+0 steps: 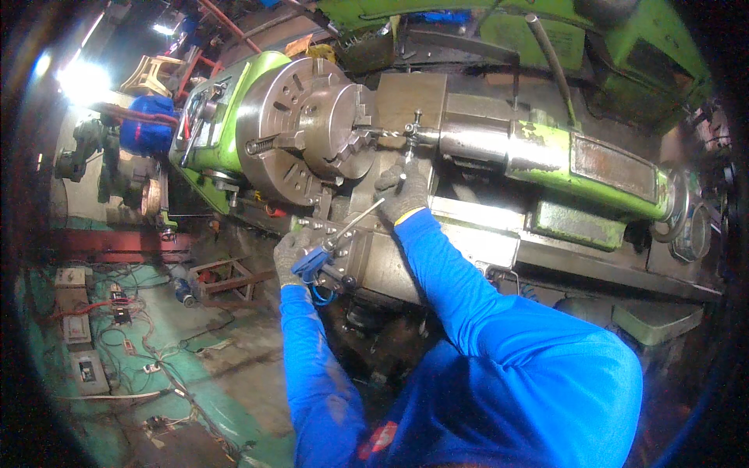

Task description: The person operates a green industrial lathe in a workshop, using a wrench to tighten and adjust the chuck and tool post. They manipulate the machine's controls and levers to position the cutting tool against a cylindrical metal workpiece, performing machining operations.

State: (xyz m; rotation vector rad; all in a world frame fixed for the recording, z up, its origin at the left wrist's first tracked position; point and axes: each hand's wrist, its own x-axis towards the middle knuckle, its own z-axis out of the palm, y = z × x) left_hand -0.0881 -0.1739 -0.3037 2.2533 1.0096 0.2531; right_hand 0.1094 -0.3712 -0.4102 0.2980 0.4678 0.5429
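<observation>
My left hand [293, 253], in a grey glove, is closed round a blue air blow gun [314, 263]. Its long thin nozzle [360, 214] slants up and right over the lathe carriage. My right hand [404, 191], gloved too, is closed just below a small metal fitting with knobs [413, 131]; a short rod end shows at the fingers, but what they hold is mostly hidden. Beside that fitting, a twist drill bit [386, 133] points left from the tailstock [476, 136] toward the jaws of the lathe chuck [331, 125].
A large round faceplate [269, 129] stands behind the chuck, by the green headstock [226, 148]. The tailstock handwheel [677, 204] is at the right. Cables and grey electrical boxes [74, 327] lie on the green floor at left, near a metal frame [230, 281].
</observation>
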